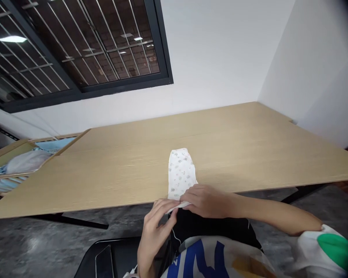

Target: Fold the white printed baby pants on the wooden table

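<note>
A white cloth piece with a small scattered print (181, 172) lies flat on the wooden table, its near end reaching the front edge. My left hand (158, 222) pinches that near end between thumb and fingers, just off the table's edge. From the other side, my right hand (204, 200) grips the same end, its fingers bent over the fabric. The held edge looks folded or rolled into a narrow strip between both hands. Fingers cover part of this strip, so its exact shape is hidden.
The light wooden table (104, 173) runs to the white wall. At the left stands an open box (5, 154) holding a whitish plastic bag (29, 160) and blue items. A black chair (87, 258) with a phone-like dark slab (104, 262) is at lower left. A barred window is above.
</note>
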`<state>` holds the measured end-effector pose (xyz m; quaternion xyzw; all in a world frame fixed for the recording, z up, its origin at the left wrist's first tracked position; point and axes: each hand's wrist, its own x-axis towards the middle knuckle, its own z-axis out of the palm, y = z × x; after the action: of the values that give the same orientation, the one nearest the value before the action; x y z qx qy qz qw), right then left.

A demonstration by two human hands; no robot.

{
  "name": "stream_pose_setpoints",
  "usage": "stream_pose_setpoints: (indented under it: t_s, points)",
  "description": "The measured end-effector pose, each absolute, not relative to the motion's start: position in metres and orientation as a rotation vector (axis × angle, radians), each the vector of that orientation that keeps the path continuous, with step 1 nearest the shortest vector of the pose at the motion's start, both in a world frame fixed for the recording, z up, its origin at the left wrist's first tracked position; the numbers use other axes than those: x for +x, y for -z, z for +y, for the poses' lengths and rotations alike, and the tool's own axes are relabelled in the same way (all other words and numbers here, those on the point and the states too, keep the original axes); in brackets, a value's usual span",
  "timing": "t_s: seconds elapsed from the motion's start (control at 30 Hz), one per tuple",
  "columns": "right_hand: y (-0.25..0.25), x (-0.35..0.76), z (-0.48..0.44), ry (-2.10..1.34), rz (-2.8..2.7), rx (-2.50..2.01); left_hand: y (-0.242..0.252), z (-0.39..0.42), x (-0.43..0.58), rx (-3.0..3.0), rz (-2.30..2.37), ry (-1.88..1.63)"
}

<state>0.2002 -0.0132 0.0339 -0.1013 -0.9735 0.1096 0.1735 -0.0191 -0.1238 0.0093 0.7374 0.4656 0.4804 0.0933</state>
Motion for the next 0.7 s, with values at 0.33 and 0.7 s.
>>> stream_pose_setpoints:
  t_s: [0.33,0.7]
  points:
    - [-0.059,0.167,0.127,-0.409,-2.4,-0.704,0.029,-0.081,0.017,2.127,2.054,-1.461]
    - [0.004,0.132,0.207,-0.377,-2.508,-0.982,0.058,-0.062,0.05,2.097,2.437,-0.76]
